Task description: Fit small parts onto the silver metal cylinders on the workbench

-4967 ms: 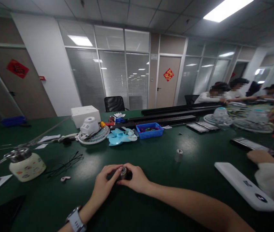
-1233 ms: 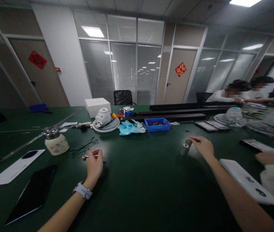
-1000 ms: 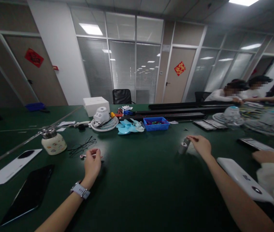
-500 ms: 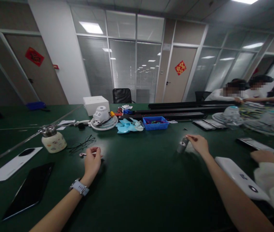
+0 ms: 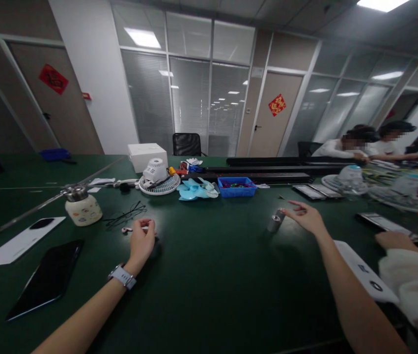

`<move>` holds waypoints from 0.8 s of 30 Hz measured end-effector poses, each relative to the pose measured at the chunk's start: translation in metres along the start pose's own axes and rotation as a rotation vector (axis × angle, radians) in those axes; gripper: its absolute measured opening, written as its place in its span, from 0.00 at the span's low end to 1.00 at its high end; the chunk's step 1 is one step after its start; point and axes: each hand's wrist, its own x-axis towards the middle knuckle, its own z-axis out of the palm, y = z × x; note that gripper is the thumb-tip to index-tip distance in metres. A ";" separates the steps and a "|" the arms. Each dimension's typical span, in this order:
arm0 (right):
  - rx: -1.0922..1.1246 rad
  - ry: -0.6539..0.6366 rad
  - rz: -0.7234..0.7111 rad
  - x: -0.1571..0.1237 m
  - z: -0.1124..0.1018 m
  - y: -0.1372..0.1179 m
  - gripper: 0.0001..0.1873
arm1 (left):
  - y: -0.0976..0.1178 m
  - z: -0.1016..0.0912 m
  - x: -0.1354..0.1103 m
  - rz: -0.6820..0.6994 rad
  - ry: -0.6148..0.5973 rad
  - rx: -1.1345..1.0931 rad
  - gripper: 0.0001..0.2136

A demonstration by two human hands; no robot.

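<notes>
My left hand (image 5: pixel 143 243), a watch on its wrist, rests on the green table with its fingers curled together. A white earbud-like piece (image 5: pixel 126 230) pokes out at its left; whether the fingers grip it, or anything else, is hidden. My right hand (image 5: pixel 307 219) is open, index finger stretched out and apart from the thumb. Two small grey cylinders stand by its fingertips: a front cylinder (image 5: pixel 273 224) with a pin on top and a rear one (image 5: pixel 280 213) partly behind it. The thumb is close to the rear cylinder; I cannot tell if they touch.
Glasses (image 5: pixel 125 215), a cream bottle (image 5: pixel 84 210) and a dark tablet (image 5: pixel 46 278) lie left. Farther back are a white fan part (image 5: pixel 155 172), blue fan blades (image 5: pixel 196 189) and a blue tray (image 5: pixel 236 190). A co-worker's sleeve (image 5: pixel 409 278) and a white casing (image 5: pixel 363 270) are right.
My right hand has let go of the rear cylinder, and its fingers have spread. That cylinder now stands lower, close behind the front one. My left hand stays in about the same place.
</notes>
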 end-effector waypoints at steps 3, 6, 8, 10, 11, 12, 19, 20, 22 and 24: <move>0.028 -0.198 -0.023 -0.011 0.006 -0.006 0.30 | -0.001 0.000 0.000 0.020 -0.006 0.023 0.13; -0.031 -0.281 -0.023 -0.019 0.020 -0.007 0.21 | -0.004 0.001 0.001 0.035 -0.009 0.025 0.14; -0.011 -0.300 -0.032 -0.022 0.027 -0.008 0.17 | -0.007 0.001 0.002 0.043 -0.010 0.034 0.14; 0.102 -0.317 -0.055 -0.026 0.034 -0.016 0.16 | -0.009 0.002 0.002 0.063 -0.023 0.033 0.15; 0.180 -0.327 -0.070 -0.030 0.038 -0.024 0.17 | -0.009 0.003 0.001 0.084 -0.036 0.025 0.16; 0.258 -0.343 -0.086 -0.035 0.043 -0.035 0.20 | -0.009 0.005 -0.001 0.113 -0.057 0.015 0.16; 0.487 -0.577 -0.342 -0.104 0.113 -0.161 0.21 | 0.021 0.016 -0.038 0.438 -0.335 -0.037 0.17; 0.500 -0.594 -0.389 -0.113 0.123 -0.176 0.21 | 0.025 0.016 -0.042 0.476 -0.347 -0.052 0.17; 0.526 -0.596 -0.470 -0.127 0.138 -0.197 0.19 | 0.031 0.016 -0.048 0.543 -0.409 -0.074 0.16; 0.523 -0.568 -0.534 -0.136 0.150 -0.207 0.16 | 0.034 0.015 -0.049 0.570 -0.462 -0.086 0.15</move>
